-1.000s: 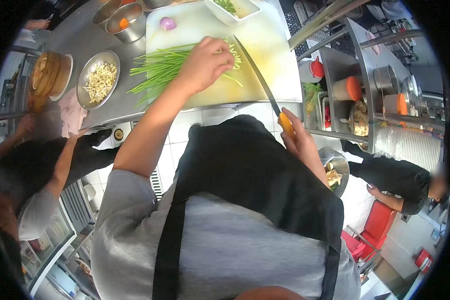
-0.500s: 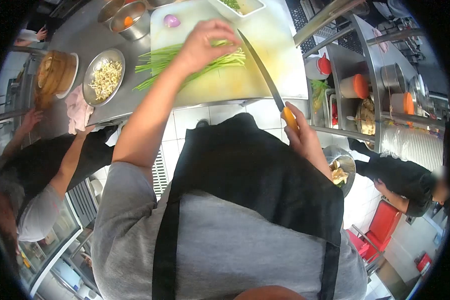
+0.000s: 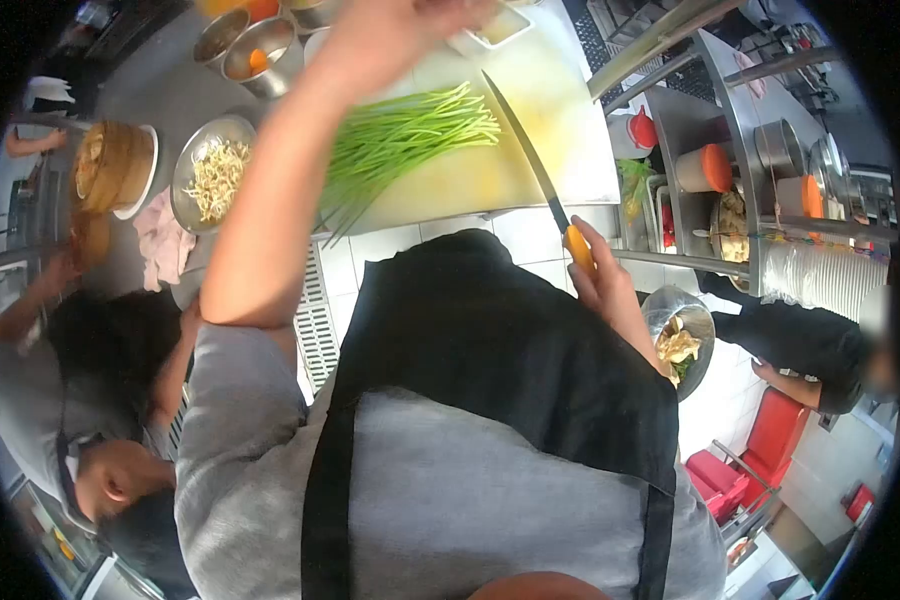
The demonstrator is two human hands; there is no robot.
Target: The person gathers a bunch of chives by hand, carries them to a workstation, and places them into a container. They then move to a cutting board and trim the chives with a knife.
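Observation:
My right hand (image 3: 605, 272) is closed around the yellow handle of a long knife (image 3: 530, 150), its blade pointing up and away over the cutting board (image 3: 570, 165). A bunch of long, thin green stalks like garlic chives (image 3: 410, 140) lies on the board, left of the blade. Above the bunch, at the top edge of view, my left hand (image 3: 400, 35) is stretched out beside a white rectangular container (image 3: 513, 30). Its fingers are blurred and partly cut off, so their grip does not show. My left forearm hides part of the board.
A metal bowl of bean sprouts (image 3: 216, 180), a pink cloth (image 3: 162, 240) and a bamboo steamer (image 3: 120, 165) stand left on the counter. Metal pots (image 3: 270, 75) are farther back. A co-worker (image 3: 90, 400) leans in at left; another person (image 3: 795, 345) is at right. Shelves (image 3: 740, 130) hold containers.
My left hand has moved up from the green stalks to the white container. The stalks' left ends have swung toward the near edge. The knife stays about where it was.

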